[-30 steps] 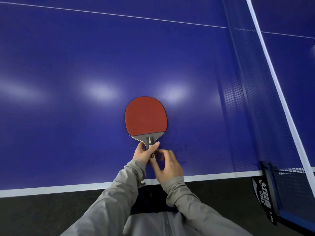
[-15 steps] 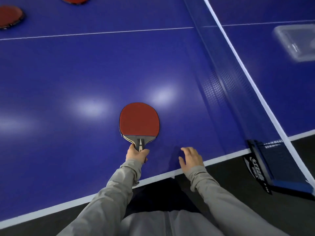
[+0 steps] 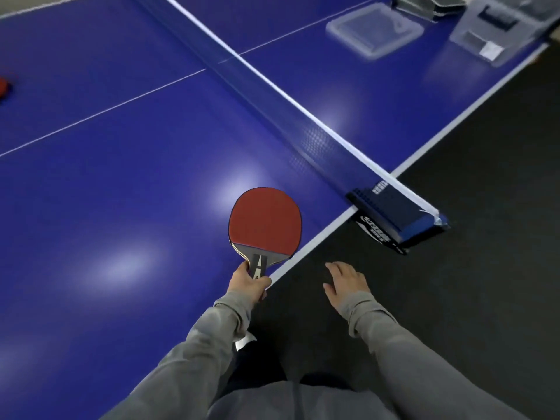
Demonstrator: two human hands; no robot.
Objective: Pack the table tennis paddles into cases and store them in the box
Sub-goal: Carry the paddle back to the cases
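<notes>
The fingers of the left hand are curled around the short handle of a table tennis paddle, gripping it. The paddle's red rubber face is turned up toward the camera, and its blade is over the near edge of the blue tabletop. The right hand holds nothing; its fingers are relaxed and slightly spread, over the dark floor just beside the tabletop's white edge line. Both arms wear grey sleeves. The net crosses the tabletop diagonally, clamped at the near edge by a dark post bracket. Beyond the net, at the far right, lies a clear plastic box, blurred, with what may be a lid and dark cases near it. Part of another red paddle shows at the left border.
</notes>
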